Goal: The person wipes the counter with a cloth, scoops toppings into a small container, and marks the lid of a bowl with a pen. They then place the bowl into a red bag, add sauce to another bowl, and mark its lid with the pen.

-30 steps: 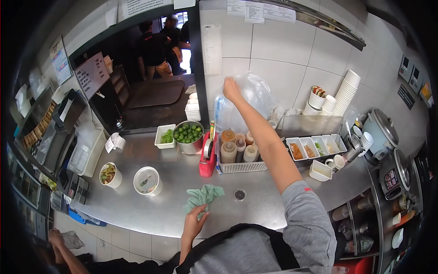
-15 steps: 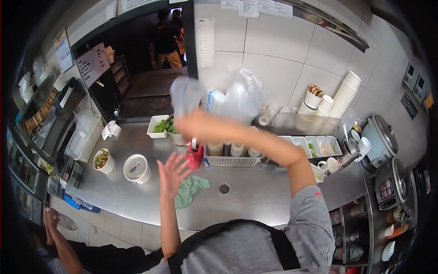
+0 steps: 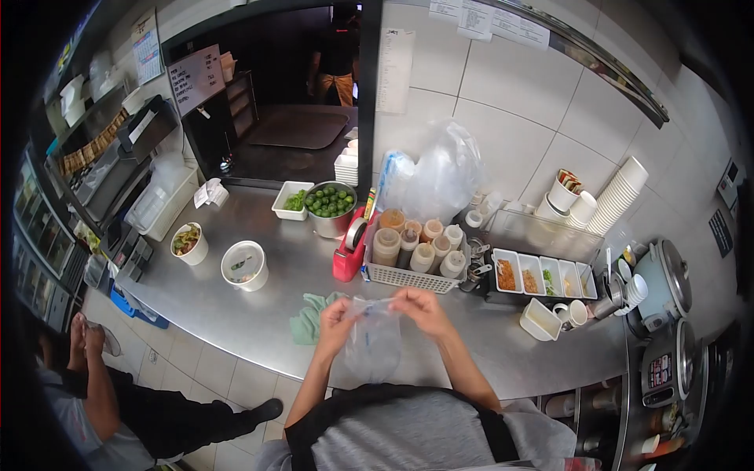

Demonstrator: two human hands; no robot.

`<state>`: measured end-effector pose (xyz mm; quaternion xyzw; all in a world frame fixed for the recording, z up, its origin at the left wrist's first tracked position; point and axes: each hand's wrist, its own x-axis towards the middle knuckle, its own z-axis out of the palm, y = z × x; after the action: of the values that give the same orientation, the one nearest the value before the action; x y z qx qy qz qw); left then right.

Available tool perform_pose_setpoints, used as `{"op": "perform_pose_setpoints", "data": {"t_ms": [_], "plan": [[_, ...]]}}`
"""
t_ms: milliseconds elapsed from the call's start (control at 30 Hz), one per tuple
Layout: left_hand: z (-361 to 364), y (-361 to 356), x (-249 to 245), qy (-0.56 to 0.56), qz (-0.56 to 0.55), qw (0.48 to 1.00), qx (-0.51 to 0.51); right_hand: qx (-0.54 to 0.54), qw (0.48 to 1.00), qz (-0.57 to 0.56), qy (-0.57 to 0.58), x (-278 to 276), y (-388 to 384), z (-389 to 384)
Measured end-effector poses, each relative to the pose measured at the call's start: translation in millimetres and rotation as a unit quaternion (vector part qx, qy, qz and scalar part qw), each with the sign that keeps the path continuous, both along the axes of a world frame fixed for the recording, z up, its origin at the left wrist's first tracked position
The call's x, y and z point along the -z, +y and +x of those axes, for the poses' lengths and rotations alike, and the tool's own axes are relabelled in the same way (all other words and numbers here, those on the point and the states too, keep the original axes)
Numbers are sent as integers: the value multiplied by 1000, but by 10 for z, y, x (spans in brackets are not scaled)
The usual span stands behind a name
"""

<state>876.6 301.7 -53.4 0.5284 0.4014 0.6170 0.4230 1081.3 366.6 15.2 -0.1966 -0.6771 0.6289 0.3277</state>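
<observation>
A clear plastic bag (image 3: 372,345) hangs between my two hands above the counter's front edge. My left hand (image 3: 338,320) pinches its upper left corner, and my right hand (image 3: 419,309) grips the upper right. Under and beside my left hand lies a crumpled green cloth (image 3: 306,323). To the left stand a white tub with a translucent lid (image 3: 244,265) and a smaller open cup of food (image 3: 188,243). Beyond my hands are a red tape dispenser (image 3: 349,255) and a grey basket (image 3: 408,278) of squeeze bottles.
A metal pot of green limes (image 3: 330,202) and a white tray of chopped greens (image 3: 294,201) sit at the back. Topping trays (image 3: 531,275), stacked cups (image 3: 620,192) and a rice cooker (image 3: 664,275) are on the right. Another person (image 3: 94,392) stands at lower left.
My right hand has come down from the back of the counter with the plastic bag. My left hand, open before, now holds the bag too. The view has shifted left.
</observation>
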Motion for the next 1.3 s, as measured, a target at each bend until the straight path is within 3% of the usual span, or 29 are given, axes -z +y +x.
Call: {"op": "perform_pose_setpoints", "data": {"t_ms": [67, 100, 133, 167, 200, 233, 300, 333, 400, 433, 500, 567, 600, 667, 700, 767, 800, 867, 900, 967, 1000, 1067, 1100, 1167, 1233, 1267, 1300], "plan": [[43, 21, -74, -69, 26, 997, -20, 18, 990, -143, 8, -6, -217, 30], [84, 3, -143, -104, 37, 994, -27, -10, 997, -63, -36, 59, -250, 65], [207, -99, -576, -212, -42, 976, -34, -38, 996, 18, -79, 142, -251, 98], [186, -109, -578, -218, -51, 975, 14, -66, 986, 98, -120, 193, -244, 117], [125, -129, -565, -222, -60, 971, 62, -59, 992, 89, -60, 204, -237, 137], [101, -135, -553, -226, -68, 966, 109, 11, 1000, 13, -10, 186, -232, 122], [150, -96, -462, -123, -94, 980, 124, 149, 975, -141, 85, 138, -263, 67], [181, -74, -405, -73, -107, 983, 131, 119, 963, -200, 137, 128, -275, 64], [251, -12, -325, -77, -87, 987, 107, 53, 918, -313, 237, 112, -277, 67], [267, 0, -308, -78, -78, 989, 95, 18, 915, -334, 225, 157, -285, 79], [234, 10, -341, -191, -116, 972, 71, -51, 904, -372, 203, 319, -301, 117], [104, 6, -488, -303, -146, 936, 105, -85, 979, -181, 32, 431, -314, 191], [105, -33, -574, -287, -208, 927, 120, -99, 990, -80, -54, 456, -311, 204], [128, -141, -693, -249, -333, 897, 148, -21, 962, -261, 78, 404, -328, 168], [97, -180, -547, -246, -317, 892, 206, 17, 927, -346, 142, 385, -332, 153], [9, -269, -210, -241, -284, 871, 320, -62, 884, -400, 233, 483, -282, 130], [-11, -261, -160, -251, -242, 891, 292, -102, 857, -423, 277, 525, -257, 116], [-22, -245, -174, -270, -155, 921, 235, -58, 867, -457, 192, 307, -392, 21], [-23, -237, -177, -319, -195, 906, 198, -34, 867, -475, 149, 246, -468, -11], [-25, -200, -186, -413, -273, 861, 119, -178, 878, -410, 172, 496, -411, -16], [-76, -204, -89, -450, -259, 830, 201, -248, 875, -373, 181, 624, -390, 0], [-164, -201, 32, -514, -224, 747, 358, -202, 891, -349, 208, 573, -384, 31], [-201, -221, 82, -425, -273, 794, 338, -180, 897, -337, 221, 535, -349, 47], [-190, -296, -211, -235, -361, 857, 285, -275, 931, -223, 88, 412, -143, 199], [-232, -289, -276, 80, -263, 925, 261, -298, 953, -41, -39, 245, -3, 232], [-246, -287, -298, 235, -202, 920, 238, -271, 954, 84, -97, 34, -27, 189], [-246, -296, -311, 222, -141, 937, 229, -239, 937, 206, -152, -130, -56, 159]]}}
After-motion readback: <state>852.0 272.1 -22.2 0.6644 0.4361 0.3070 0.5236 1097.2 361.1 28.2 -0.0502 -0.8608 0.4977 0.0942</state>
